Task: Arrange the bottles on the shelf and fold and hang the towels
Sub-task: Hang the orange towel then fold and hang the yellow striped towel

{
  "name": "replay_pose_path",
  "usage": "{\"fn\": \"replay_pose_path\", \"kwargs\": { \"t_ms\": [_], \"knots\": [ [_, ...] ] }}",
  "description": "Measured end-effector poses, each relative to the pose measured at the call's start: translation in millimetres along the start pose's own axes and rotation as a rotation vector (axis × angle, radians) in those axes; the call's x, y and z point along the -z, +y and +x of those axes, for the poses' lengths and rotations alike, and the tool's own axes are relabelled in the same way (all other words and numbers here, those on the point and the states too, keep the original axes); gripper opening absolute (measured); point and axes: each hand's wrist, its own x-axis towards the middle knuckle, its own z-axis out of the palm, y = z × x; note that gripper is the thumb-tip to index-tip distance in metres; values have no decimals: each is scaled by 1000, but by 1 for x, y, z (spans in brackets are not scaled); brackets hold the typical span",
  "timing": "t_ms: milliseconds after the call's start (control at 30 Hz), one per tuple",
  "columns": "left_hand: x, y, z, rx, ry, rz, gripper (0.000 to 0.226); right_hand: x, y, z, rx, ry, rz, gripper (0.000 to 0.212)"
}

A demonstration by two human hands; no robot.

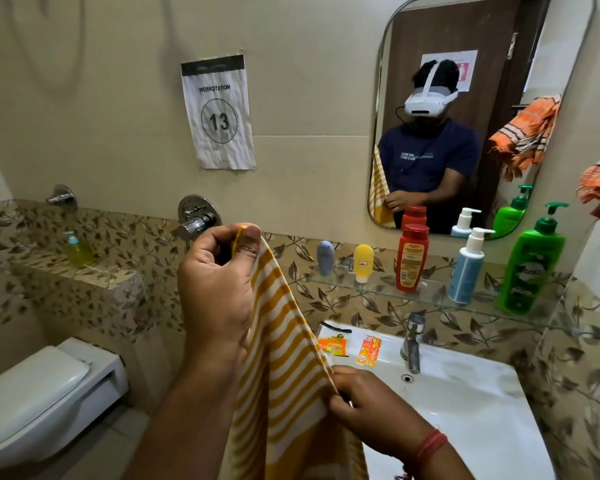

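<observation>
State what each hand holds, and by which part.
Both hold the yellow striped towel: the left hand pinches its top edge, the right hand pinches its side edge lower down.

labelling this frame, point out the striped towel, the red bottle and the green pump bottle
striped towel point(284, 341), head view, on the hanging striped cloth between the hands
red bottle point(411, 261), head view, on its label, standing on the glass shelf
green pump bottle point(530, 271), head view, on its body
</observation>
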Motion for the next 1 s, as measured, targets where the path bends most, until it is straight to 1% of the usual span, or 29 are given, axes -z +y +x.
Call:
{"fn": "replay_pose_path", "kwargs": {
  "t_ms": [67, 100, 133, 167, 233, 267, 300, 367, 400, 433, 500, 533, 600, 633, 700, 800, 867, 1000],
  "knots": [
    [3, 0, 3, -2, 47, 5, 6, -4, 8, -1, -6, 87, 102, 24],
    [5, 0, 4, 3, 73, 1, 6, -4, 8, -3, -16, 155, 194, 23],
    [7, 0, 6, 10, 95, -2, 6, -3, 7, -5, -34, 229, 309, 26],
    [10, -2, 8, 7, 107, 7, 6, -2, 4, -8, -68, 308, 431, 33],
    [14, -6, 11, -38, 93, 95, 7, 1, -2, -11, -144, 437, 679, 45],
    [16, -9, 12, -69, 62, 172, 9, 4, -8, -12, -160, 475, 779, 43],
    [18, -14, 11, -94, 16, 252, 11, 8, -15, -13, -167, 495, 826, 41],
    [19, -26, 3, -106, -122, 339, 12, 19, -32, -12, -142, 487, 782, 37],
    [18, -31, -3, -92, -212, 337, 8, 26, -41, -11, -124, 476, 703, 35],
    [18, -36, -10, -78, -314, 325, 10, 32, -50, -10, -100, 460, 599, 34],
    [18, -42, -25, -72, -548, 284, 42, 45, -68, -7, -32, 408, 363, 36],
    [18, -44, -31, -47, -672, 263, 55, 49, -74, -7, -4, 385, 258, 34],
    [17, -48, -39, -8, -891, 263, 69, 57, -78, -6, 26, 378, 144, 23],
    [17, -49, -40, 4, -962, 293, 69, 59, -77, -6, 34, 379, 100, 21],
    [15, -48, -42, 32, -1032, 344, 62, 62, -74, -7, 55, 366, 27, 20],
    [13, -44, -43, -24, -1060, 380, 43, 65, -67, -11, 32, 361, -26, 20],
    [11, -42, -46, -29, -1076, 346, 31, 68, -61, -15, 17, 377, -45, 21],
    [5, -41, -50, 139, -1037, 224, 23, 74, -55, -23, 42, 368, 16, 30]
  ]
}}
